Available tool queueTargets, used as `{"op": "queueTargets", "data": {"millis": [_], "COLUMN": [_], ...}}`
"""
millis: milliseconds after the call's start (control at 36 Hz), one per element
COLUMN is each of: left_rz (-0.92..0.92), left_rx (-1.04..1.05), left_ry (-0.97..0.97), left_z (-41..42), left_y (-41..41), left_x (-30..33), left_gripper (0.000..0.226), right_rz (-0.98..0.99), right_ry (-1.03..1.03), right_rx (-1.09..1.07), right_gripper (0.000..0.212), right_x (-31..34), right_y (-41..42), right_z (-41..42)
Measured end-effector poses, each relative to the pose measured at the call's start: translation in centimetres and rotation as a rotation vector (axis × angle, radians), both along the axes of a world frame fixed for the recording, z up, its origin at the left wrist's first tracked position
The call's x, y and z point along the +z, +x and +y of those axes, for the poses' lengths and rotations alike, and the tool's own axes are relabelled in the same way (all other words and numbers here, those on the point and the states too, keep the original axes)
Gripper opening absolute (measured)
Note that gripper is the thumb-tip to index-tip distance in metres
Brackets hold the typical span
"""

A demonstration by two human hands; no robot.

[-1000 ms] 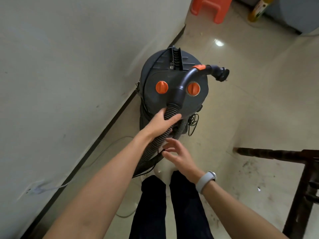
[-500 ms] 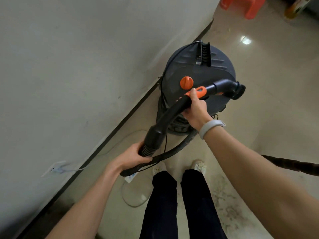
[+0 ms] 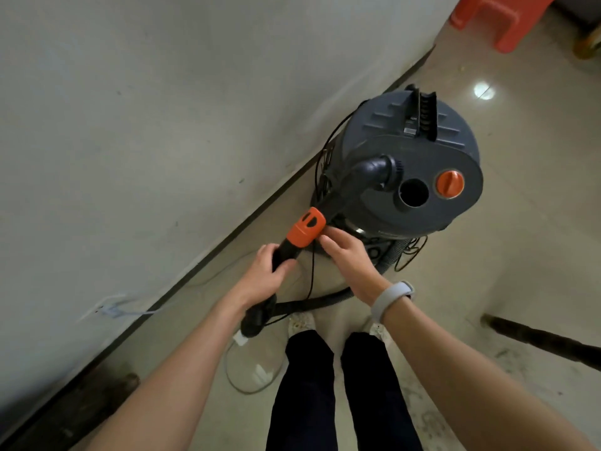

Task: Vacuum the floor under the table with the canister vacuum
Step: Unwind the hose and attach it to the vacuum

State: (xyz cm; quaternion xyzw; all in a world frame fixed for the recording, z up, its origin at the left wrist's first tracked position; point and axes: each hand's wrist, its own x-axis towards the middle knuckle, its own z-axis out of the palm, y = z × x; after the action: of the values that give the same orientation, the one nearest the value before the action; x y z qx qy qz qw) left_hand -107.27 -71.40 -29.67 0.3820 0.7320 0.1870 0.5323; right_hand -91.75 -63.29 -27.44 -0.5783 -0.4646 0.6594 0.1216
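Note:
A dark grey canister vacuum [image 3: 409, 138] stands on the tiled floor by the wall, with an orange knob [image 3: 449, 184] and an open round port [image 3: 413, 192] on its lid. The black curved hose handle [image 3: 349, 187] with an orange slider [image 3: 305, 226] slants from the lid down toward me. My left hand [image 3: 265, 276] grips the handle just below the orange slider. My right hand [image 3: 349, 257] rests beside the slider with fingers extended, touching the handle's side. The ribbed hose [image 3: 312, 302] loops along the floor below the hands.
A white wall [image 3: 162, 109] with a dark baseboard runs on the left, with a socket and plug [image 3: 105, 309] low down. A dark wooden table leg [image 3: 536, 340] lies at the right. An orange plastic stool [image 3: 497, 17] stands at the top right. Black cord [image 3: 325, 164] hangs by the canister.
The handle's nozzle end swung left across the lid, uncovering the round port. My left hand slid up to just under the orange slider; my right hand let go of the handle and lies beside it.

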Motion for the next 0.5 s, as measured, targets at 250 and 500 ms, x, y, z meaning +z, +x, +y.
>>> {"op": "queueTargets", "data": {"millis": [250,500], "left_rz": [0.187,0.29], "left_rx": [0.339,0.415], "left_ry": [-0.012,-0.07], "left_z": [-5.1,-8.8], "left_y": [-3.6,-3.4], "left_x": [-5.1,-15.9], "left_gripper": [0.031,0.027], "right_rz": [-0.298,-0.438], "right_ry": [-0.139,-0.18], "right_rx": [0.086,0.321], "right_gripper": [0.036,0.04], "right_x": [-9.9,-24.9], "right_y": [3.3,3.0], "right_z": [-0.4,-1.2]}}
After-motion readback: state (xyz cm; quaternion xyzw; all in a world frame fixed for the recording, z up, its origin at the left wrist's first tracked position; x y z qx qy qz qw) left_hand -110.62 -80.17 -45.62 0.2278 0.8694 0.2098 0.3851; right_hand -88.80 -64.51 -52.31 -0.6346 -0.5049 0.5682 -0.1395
